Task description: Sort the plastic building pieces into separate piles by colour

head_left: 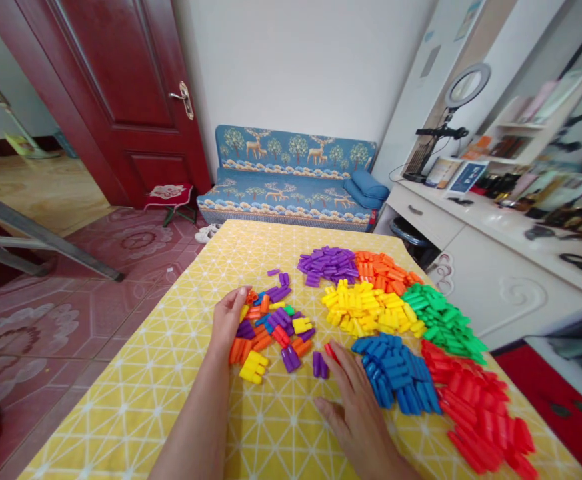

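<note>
My left hand (227,322) is at the left edge of a mixed heap of small plastic building pieces (265,340), its fingers drawn together at an orange building piece (252,297). Purple, orange, yellow, blue, red and a little green show in this heap. My right hand (355,403) lies low over the cloth, thumb apart and fingers stretched out. Its fingertips touch a red building piece (331,352), partly hidden beneath them. Just left of them lies a purple piece (320,365).
Sorted piles curve around the right: purple (328,265), orange (383,272), yellow (368,308), green (443,320), blue (398,373) and red (483,407). A yellow patterned cloth (171,400) covers the table. Behind stand a blue sofa (291,190) and a white cabinet (435,220).
</note>
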`<state>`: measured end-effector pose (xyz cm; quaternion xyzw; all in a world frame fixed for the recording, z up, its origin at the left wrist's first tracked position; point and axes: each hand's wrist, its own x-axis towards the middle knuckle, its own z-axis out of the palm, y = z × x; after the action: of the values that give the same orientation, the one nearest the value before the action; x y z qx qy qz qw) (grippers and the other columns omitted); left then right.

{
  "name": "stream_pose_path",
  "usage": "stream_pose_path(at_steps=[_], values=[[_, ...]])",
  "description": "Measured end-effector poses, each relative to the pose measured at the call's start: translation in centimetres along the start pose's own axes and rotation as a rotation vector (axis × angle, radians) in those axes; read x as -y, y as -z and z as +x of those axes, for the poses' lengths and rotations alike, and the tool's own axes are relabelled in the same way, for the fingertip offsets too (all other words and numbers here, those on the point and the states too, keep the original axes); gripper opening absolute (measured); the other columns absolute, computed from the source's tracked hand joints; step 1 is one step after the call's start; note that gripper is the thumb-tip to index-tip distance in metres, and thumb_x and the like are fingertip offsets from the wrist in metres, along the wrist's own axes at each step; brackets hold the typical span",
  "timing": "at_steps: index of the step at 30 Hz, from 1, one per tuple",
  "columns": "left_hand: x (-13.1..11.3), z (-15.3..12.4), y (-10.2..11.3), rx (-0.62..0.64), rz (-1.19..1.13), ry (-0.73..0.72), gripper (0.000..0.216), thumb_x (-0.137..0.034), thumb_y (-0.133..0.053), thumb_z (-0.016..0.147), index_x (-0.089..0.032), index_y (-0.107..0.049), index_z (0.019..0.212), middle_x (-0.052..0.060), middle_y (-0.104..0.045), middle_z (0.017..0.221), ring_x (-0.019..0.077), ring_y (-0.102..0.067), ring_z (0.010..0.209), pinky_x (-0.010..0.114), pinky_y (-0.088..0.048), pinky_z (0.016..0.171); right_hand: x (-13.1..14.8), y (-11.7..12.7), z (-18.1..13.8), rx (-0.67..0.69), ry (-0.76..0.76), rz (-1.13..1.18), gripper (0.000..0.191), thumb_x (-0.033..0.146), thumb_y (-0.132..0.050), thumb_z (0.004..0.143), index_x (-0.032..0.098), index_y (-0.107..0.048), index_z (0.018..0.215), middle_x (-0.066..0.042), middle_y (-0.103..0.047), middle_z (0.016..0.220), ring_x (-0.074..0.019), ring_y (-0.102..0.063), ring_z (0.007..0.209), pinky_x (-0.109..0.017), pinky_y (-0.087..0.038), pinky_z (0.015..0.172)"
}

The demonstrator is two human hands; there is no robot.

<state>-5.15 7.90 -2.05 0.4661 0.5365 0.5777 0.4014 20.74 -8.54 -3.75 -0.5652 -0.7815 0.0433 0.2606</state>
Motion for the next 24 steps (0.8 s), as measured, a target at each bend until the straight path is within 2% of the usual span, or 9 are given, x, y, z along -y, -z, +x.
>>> stream_pose_path(at_steps=[6,8,11,14,21,24], values=[[0.0,0.0,0.1,0.001,-0.009,0.003,0.055,-0.059,-0.061,0.074,-0.012,-0.072,0.099,0.013,-0.071,0.107,0.0285,-0.062,0.106,0.039,-0.044,0.096,0.8,-0.8,0.8,-0.024,-0.004,0.003,0.062,0.033,-0.052,0.089,0.023,-0.029,0.146,-0.011,-0.024,0.154,-0.0306,-0.029,0.139,-0.049,-0.040,0.105],[0.0,0.0,0.1,0.002,-0.007,0.006,0.054,-0.059,-0.061,0.075,-0.012,-0.072,0.100,0.013,-0.071,0.107,0.0284,-0.062,0.106,0.039,-0.043,0.096,0.7,-1.0,1.5,-0.034,-0.017,0.006,0.060,0.035,-0.053,0.088,0.022,-0.034,0.144,-0.012,-0.025,0.154,-0.0314,-0.030,0.138,-0.050,-0.039,0.105],[0.1,0.0,0.1,0.012,-0.002,0.004,0.054,-0.058,-0.061,0.076,-0.012,-0.072,0.101,0.012,-0.071,0.108,0.0282,-0.062,0.106,0.040,-0.043,0.097,0.5,-1.3,2.4,-0.081,-0.058,0.026,0.052,0.038,-0.054,0.088,0.023,-0.043,0.137,-0.012,-0.034,0.149,-0.0316,-0.035,0.135,-0.053,-0.038,0.106],[0.2,0.1,0.0,0.016,0.006,-0.008,0.053,-0.058,-0.061,0.076,-0.012,-0.072,0.100,0.012,-0.072,0.105,0.0280,-0.062,0.106,0.040,-0.043,0.098,0.7,-1.8,3.6,-0.125,-0.094,0.122,0.045,0.037,-0.052,0.090,0.023,-0.046,0.133,-0.011,-0.043,0.144,-0.0279,-0.039,0.133,-0.050,-0.039,0.106],[0.1,0.0,-0.1,0.019,0.004,-0.013,0.051,-0.057,-0.062,0.075,-0.012,-0.072,0.097,0.012,-0.072,0.104,0.0277,-0.063,0.104,0.040,-0.043,0.097,3.3,-5.0,8.5,-0.247,-0.098,0.363,0.041,0.035,-0.051,0.091,0.021,-0.046,0.129,-0.012,-0.043,0.142,-0.0246,-0.039,0.132,-0.048,-0.036,0.108],[-0.1,-0.1,-0.2,0.010,0.006,-0.016,0.050,-0.056,-0.063,0.074,-0.012,-0.072,0.096,0.011,-0.072,0.103,0.0275,-0.063,0.104,0.040,-0.044,0.097,4.2,-5.3,9.6,-0.248,-0.066,0.392,0.041,0.035,-0.050,0.092,0.022,-0.045,0.130,-0.012,-0.041,0.144,-0.0242,-0.037,0.133,-0.048,-0.034,0.109]])
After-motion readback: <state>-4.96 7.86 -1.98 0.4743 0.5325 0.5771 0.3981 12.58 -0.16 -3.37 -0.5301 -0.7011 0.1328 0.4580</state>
